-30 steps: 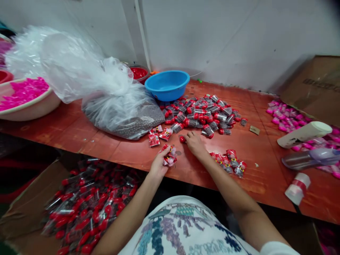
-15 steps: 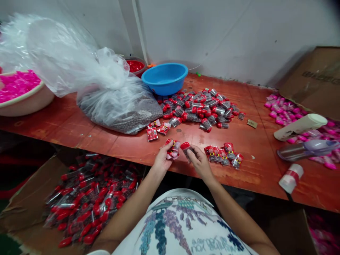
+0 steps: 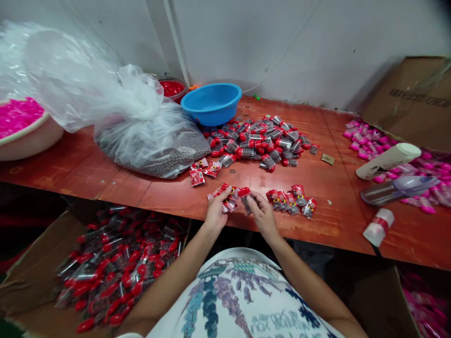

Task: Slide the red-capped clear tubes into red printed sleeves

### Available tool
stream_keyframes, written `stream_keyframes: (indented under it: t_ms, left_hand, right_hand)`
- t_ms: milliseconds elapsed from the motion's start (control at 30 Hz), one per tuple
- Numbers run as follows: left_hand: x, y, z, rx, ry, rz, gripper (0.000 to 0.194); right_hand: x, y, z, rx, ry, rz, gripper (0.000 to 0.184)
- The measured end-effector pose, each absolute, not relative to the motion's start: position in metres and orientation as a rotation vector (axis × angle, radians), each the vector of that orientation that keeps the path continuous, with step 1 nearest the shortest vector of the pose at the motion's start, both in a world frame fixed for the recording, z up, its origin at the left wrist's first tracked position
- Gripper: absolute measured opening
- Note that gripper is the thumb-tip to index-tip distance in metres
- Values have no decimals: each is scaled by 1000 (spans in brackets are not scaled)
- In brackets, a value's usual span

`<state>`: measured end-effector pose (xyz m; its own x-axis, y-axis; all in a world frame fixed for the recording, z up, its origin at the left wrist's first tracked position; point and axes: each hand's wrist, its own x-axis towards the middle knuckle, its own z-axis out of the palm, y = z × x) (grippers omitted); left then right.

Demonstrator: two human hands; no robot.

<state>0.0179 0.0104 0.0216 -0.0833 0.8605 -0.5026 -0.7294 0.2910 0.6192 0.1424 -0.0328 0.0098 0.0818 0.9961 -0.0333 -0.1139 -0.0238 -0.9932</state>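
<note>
R hand (image 3: 262, 213) w/ red-capped vial (image 3: 245, 197)

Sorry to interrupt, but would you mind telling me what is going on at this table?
A person sits at the red table. The left hand grips a bunch of red sachets, and the right hand holds a red-capped vial beside them. More sachets lie to the right, a pile of vials behind, and a box of packed vials below.
</note>
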Motion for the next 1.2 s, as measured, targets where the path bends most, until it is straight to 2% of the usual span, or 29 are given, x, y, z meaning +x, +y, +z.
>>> stream_keyframes:
  t_ms: [267,433,667,900,1200]
  left_hand:
    - [17,8,21,269,983,1347,29]
    - [18,1,24,381,916,1292,32]
    - [16,1,27,410,1020,1307,41]
    - [17,-5,30,512,963,1270,38]
    - [14,-4,33,575,964,1187,48]
  right_hand:
    - [145,-36,8,-1230,-1084,1263,39]
    - [146,-36,8,-1193,-968,1176,35]
    - [149,-40,7,-1162,-1038,1252,33]
    - [150,-40,9,-1180,-961,1192,27]
    - [152,-44,8,-1177,-1022,1195,25]
